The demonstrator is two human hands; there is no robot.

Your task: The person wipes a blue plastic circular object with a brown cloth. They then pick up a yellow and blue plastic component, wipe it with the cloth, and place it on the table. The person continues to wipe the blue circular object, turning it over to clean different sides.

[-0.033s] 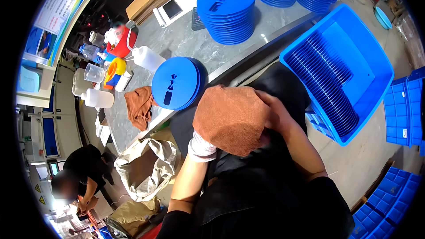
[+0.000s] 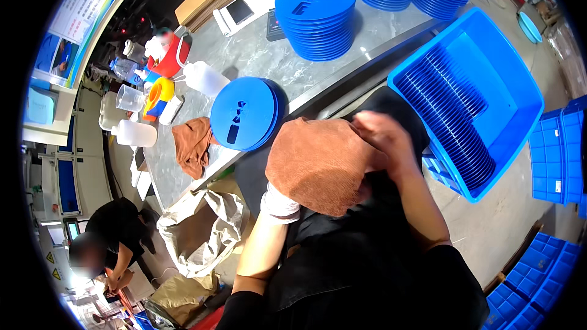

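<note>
A brown cloth (image 2: 318, 162) is spread over my left hand (image 2: 281, 205), of which only a white-gloved wrist part shows. The left fingers are hidden beneath it, as is anything they may hold. My right hand (image 2: 391, 140) is bare and slightly blurred at the cloth's right edge. Its fingers are raised and stretched, seemingly open, with the palm side close to the cloth. Just beyond my left hand, a short stack of blue round discs (image 2: 244, 113) with dark cutouts lies at the table edge. A second brown cloth (image 2: 192, 146) lies crumpled beside them.
On the grey table (image 2: 244, 55) stand a tall blue disc stack (image 2: 315, 18), white bottles (image 2: 136, 134) and a red bucket (image 2: 170, 58). At right, a blue crate (image 2: 513, 73) holds rows of discs. An open whitish sack (image 2: 195, 232) sits at left; a person (image 2: 116, 232) bends beyond it.
The fingers of my right hand have lifted and spread upward from the cloth's right edge. The cloth and my left hand stay almost where they were.
</note>
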